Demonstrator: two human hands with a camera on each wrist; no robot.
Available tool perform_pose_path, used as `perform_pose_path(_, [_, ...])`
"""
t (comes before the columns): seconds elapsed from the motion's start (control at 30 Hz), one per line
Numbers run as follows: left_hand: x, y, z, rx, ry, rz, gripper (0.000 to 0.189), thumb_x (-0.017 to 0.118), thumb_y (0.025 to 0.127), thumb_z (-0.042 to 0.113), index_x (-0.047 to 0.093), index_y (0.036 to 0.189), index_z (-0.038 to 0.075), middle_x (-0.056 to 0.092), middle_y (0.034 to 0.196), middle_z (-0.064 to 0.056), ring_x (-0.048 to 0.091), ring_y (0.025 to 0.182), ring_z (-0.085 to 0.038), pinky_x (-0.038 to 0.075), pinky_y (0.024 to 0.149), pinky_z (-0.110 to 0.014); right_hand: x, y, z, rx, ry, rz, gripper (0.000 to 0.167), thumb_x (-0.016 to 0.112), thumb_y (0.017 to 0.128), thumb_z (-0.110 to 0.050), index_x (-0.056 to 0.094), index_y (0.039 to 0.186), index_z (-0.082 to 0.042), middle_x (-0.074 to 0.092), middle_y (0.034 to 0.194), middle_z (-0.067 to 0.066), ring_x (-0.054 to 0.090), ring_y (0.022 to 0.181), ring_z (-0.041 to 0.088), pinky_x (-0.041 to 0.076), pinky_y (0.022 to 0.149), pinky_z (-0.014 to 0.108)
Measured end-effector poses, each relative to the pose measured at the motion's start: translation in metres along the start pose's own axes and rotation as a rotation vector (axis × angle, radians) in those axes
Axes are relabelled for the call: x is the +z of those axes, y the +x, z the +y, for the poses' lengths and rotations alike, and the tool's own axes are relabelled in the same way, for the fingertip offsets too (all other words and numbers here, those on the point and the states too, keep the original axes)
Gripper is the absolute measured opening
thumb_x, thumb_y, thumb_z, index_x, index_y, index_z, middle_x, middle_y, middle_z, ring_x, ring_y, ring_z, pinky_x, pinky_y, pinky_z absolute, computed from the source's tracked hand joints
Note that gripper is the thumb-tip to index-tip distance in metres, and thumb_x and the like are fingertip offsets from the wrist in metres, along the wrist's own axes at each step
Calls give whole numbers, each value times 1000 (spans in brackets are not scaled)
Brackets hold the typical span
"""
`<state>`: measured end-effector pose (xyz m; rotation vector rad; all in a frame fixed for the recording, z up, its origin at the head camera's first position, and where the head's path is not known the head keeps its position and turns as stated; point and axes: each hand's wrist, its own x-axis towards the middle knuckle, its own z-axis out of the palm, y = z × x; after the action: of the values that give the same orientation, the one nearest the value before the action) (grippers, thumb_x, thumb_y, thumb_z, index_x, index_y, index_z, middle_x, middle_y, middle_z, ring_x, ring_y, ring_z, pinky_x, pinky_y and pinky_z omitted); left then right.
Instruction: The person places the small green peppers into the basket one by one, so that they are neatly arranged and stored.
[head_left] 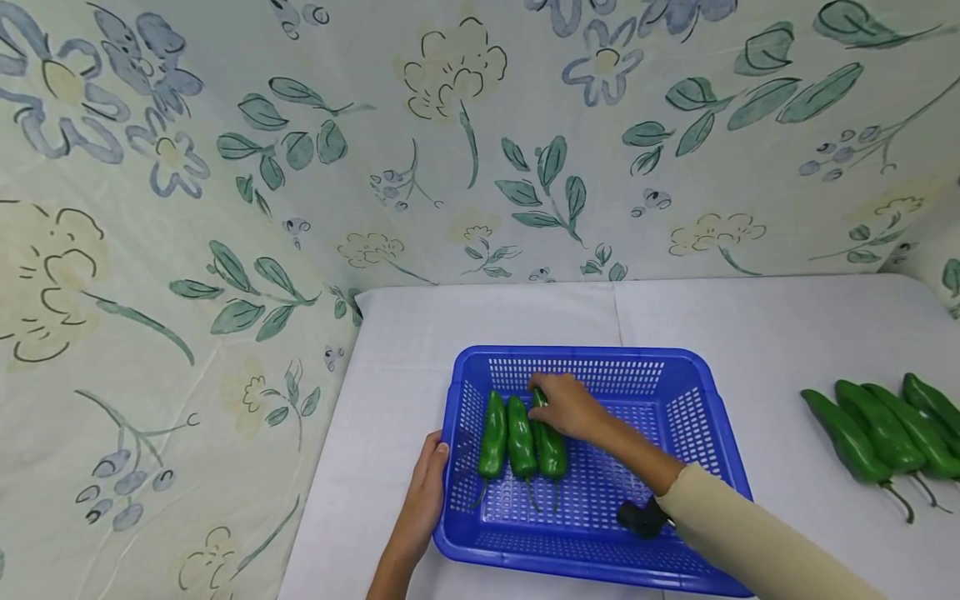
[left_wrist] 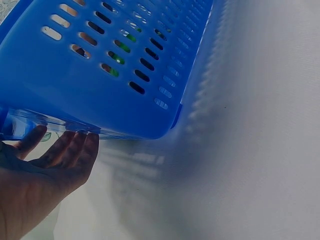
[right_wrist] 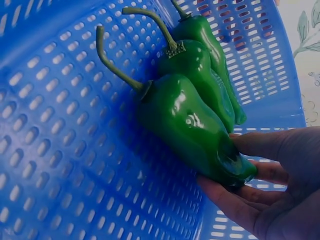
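Observation:
Three glossy green peppers lie side by side in the left part of a blue plastic basket (head_left: pixel 592 354), stems toward the near side. My right hand (head_left: pixel 567 406) reaches over the basket and holds the rightmost green pepper (right_wrist: pixel 187 125) by its tapered far end, thumb on one side and fingers on the other. Beside it lie the middle pepper (head_left: pixel 520 437) and the left pepper (head_left: pixel 492 435). My left hand (head_left: pixel 429 483) is at the basket's left side, fingertips against the outer wall just under the rim in the left wrist view, with fingers nearly straight.
Several more green peppers (head_left: pixel 877 433) lie on the white tabletop (head_left: pixel 487 317) to the right of the basket. A floral cloth (head_left: pixel 450 167) hangs behind and to the left of the table. A small black device (head_left: pixel 641 518) sits by my right wrist, over the basket.

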<state>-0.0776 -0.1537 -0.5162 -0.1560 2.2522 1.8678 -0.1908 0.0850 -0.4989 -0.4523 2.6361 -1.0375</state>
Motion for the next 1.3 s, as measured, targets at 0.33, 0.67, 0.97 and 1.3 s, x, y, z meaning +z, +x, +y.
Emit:
perform_pose_path(0.33, [0, 0, 0, -9, -5, -2, 46, 25, 110, 38, 40, 141, 8, 51, 130, -11, 47, 125, -27, 30, 108, -58, 5, 1, -3, 5, -11, 34, 35, 77, 82, -4, 66, 115, 4, 69, 104, 22, 67, 76, 24, 54, 57, 26])
perform_pose_path(0.67, [0, 0, -1, -10, -6, -4, 46, 26, 110, 39, 40, 141, 9, 51, 131, -12, 47, 125, -27, 31, 107, -58, 3, -2, -4, -12, -2, 14, 33, 70, 85, -3, 65, 117, 5, 69, 103, 22, 61, 64, 15, 50, 52, 24])
perform_pose_path(0.97, [0, 1, -1, -12, 6, 9, 45, 25, 110, 38, 41, 140, 7, 52, 130, -12, 48, 125, -30, 31, 107, -59, -6, -6, -5, -19, -9, -28, 36, 61, 89, 1, 63, 126, -2, 68, 103, 19, 52, 51, 13, 45, 45, 25])
perform_pose_path(1.3, [1, 0, -1, -17, 11, 8, 47, 25, 110, 39, 40, 141, 8, 51, 133, -12, 45, 129, -31, 28, 109, -61, -16, -11, -7, -34, -4, -32, 37, 60, 89, 1, 64, 125, -1, 66, 84, 9, 44, 47, 9, 40, 43, 23])
